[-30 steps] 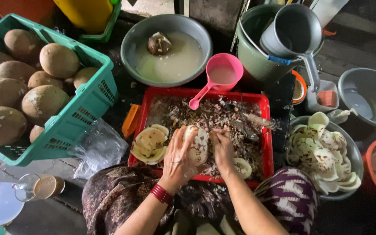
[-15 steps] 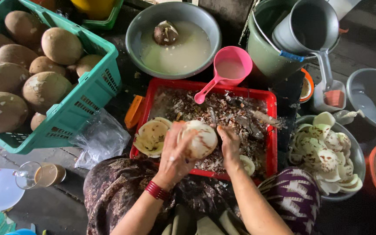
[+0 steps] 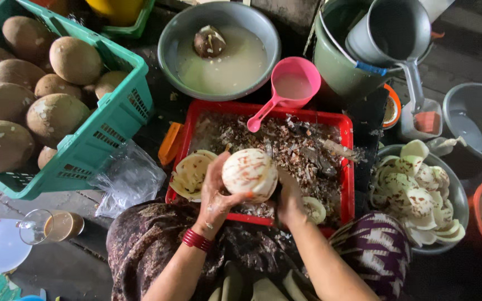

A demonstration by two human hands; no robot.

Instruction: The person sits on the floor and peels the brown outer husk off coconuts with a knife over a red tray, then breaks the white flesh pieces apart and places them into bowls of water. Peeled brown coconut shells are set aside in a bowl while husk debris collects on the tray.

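Note:
My left hand (image 3: 216, 192), with a red bangle at the wrist, grips a round peeled coconut (image 3: 249, 173), pale with brown flecks, held above the red tray (image 3: 348, 167). My right hand (image 3: 290, 202) is curled against the coconut's lower right side; what it holds is hidden. The tray is full of brown shavings. Pale curved shell pieces (image 3: 192, 173) are stacked at its left end, and a small slice (image 3: 313, 210) lies near my right hand.
A green crate (image 3: 124, 111) of brown coconuts (image 3: 57, 114) stands at the left. Behind the tray are a grey basin of cloudy liquid (image 3: 224, 67), a pink ladle (image 3: 291, 86) and a green bucket (image 3: 333, 61). A bowl of white pieces (image 3: 419, 195) sits at the right, a glass mug (image 3: 57, 226) at the lower left.
The coconut has been lifted off the tray and turned up in my left hand. My right hand slid from its top to its lower right side.

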